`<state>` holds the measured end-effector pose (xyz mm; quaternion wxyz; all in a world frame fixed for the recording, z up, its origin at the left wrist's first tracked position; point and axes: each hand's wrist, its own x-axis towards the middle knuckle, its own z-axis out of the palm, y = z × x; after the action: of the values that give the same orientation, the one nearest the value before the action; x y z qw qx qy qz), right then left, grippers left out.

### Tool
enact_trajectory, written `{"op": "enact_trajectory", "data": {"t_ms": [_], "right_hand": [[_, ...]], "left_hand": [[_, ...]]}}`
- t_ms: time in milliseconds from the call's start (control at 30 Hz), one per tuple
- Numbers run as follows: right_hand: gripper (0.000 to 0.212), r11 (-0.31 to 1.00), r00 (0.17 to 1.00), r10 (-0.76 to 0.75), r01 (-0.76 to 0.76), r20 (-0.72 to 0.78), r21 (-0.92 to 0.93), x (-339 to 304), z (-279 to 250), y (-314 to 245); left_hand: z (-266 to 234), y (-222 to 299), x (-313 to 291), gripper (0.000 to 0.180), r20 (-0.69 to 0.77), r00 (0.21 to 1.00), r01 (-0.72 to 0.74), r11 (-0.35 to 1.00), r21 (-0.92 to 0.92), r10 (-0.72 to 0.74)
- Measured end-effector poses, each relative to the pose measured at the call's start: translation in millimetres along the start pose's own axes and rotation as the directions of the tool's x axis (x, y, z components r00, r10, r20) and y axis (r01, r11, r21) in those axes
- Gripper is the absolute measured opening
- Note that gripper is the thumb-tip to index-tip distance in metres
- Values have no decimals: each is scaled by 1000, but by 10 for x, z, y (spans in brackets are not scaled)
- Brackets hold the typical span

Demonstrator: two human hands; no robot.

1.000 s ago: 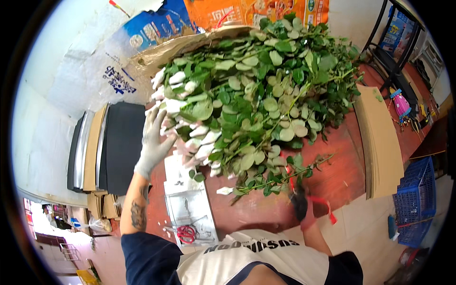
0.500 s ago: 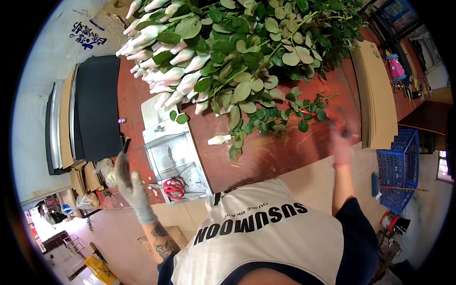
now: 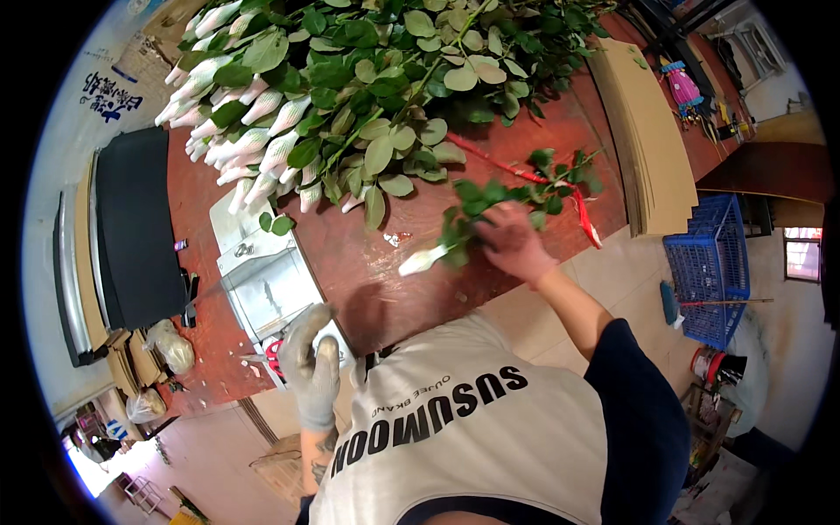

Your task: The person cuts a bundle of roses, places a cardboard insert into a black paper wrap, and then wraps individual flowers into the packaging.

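A single rose (image 3: 423, 260) with a white net sleeve over its bud and a leafy stem lies across the red table. My right hand (image 3: 512, 241), pinkish, is closed around its stem among slightly blurred leaves. Beyond that hand, a red strip (image 3: 582, 214) runs past the stem toward the table's edge. My left hand (image 3: 313, 363), in a grey glove, hovers at the near end of the metal tray (image 3: 262, 284). Its fingers are bent, with a gap to the thumb and nothing visible between them. Red-handled scissors (image 3: 274, 357) are beside it, partly hidden by the glove.
A big heap of net-sleeved roses (image 3: 367, 96) covers the table's far side. Cardboard sheets (image 3: 643, 140) stand at the right edge; black sheets (image 3: 140, 227) are on the left. Plastic bags (image 3: 171, 347) lie near left. A blue crate (image 3: 709, 267) stands on the floor at right.
My right hand has come left from the red strip's end onto the rose, which has shifted right across the table. My left hand has moved right, beside the scissors. The view has shifted too.
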<state>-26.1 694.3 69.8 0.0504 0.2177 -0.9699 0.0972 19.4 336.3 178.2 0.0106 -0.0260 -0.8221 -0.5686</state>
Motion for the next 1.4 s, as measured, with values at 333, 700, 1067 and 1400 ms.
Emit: {"op": "enact_trajectory", "data": {"t_ms": [333, 700, 1067, 1400], "right_hand": [[39, 534, 297, 672, -828, -678, 167, -1868, -951, 1896], [34, 330, 288, 826, -944, -485, 0, -2105, -1402, 2979], [35, 947, 860, -124, -46, -494, -318, 553, -832, 219], [64, 937, 904, 349, -343, 246, -70, 310, 227, -1134]], "left_hand": [[867, 24, 475, 43, 686, 700, -335, 940, 69, 199], [-123, -449, -260, 36, 400, 916, -53, 994, 100, 9], [-1028, -735, -386, 29, 292, 949, 137, 989, -49, -117], [-950, -693, -399, 25, 353, 930, 238, 902, -361, -105]]}}
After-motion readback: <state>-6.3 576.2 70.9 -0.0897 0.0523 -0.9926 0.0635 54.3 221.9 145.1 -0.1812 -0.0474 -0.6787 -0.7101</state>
